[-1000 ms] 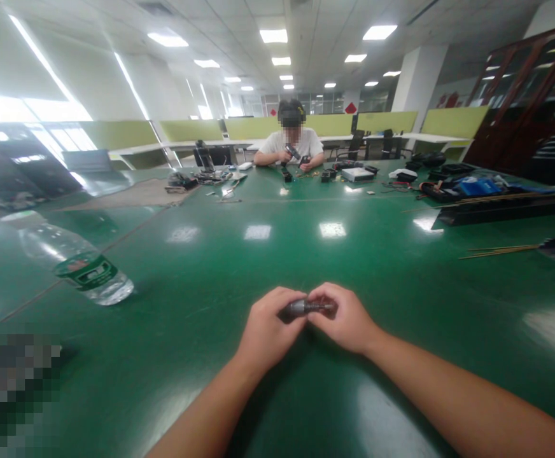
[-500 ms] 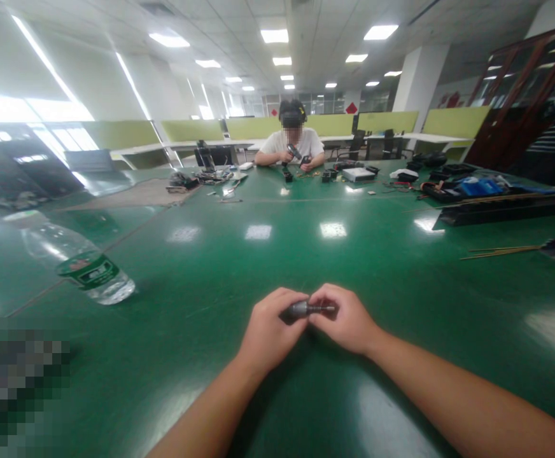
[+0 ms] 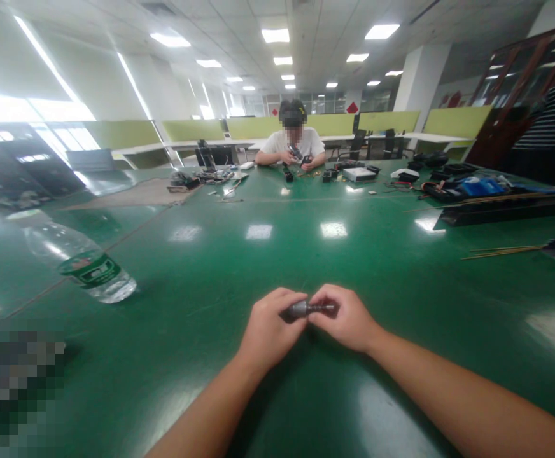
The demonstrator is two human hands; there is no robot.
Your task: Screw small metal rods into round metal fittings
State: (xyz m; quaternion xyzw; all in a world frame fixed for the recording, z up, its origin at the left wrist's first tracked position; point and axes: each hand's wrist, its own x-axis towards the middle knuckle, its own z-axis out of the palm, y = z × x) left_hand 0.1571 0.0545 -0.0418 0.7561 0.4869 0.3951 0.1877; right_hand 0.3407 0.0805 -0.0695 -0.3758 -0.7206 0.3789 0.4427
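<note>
Striped shirt (image 3: 554, 117), right edge: further into view than in the earlier frame; both working hands almost unchanged.
Screwdriver-like tool (image 3: 299, 310): dark, one; held sideways between the two hands, over the green worktop (image 3: 210, 267); whether it touches the surface cannot be told.
Left hand (image 3: 268, 331): closed round the grey tapered body, thumb on the near side.
Right hand (image 3: 349, 321): curled about the slender shaft (image 3: 323, 308), thumb and fingertips near the join with the body; pressure not readable.
Grip, advised: left best used as steady anchor, right for fine fingertip pressure only.
Alignment, advised: body and shaft in one straight line; a sideways push could strain the slender part.
Shaft end, advised: better clear of the right palm, which partly encloses it.
Clear plastic bottle (image 3: 97, 272), green label: left of the hands, well apart.
Person opposite (image 3: 277, 141): white shirt, far side, small dark items in hand.
</note>
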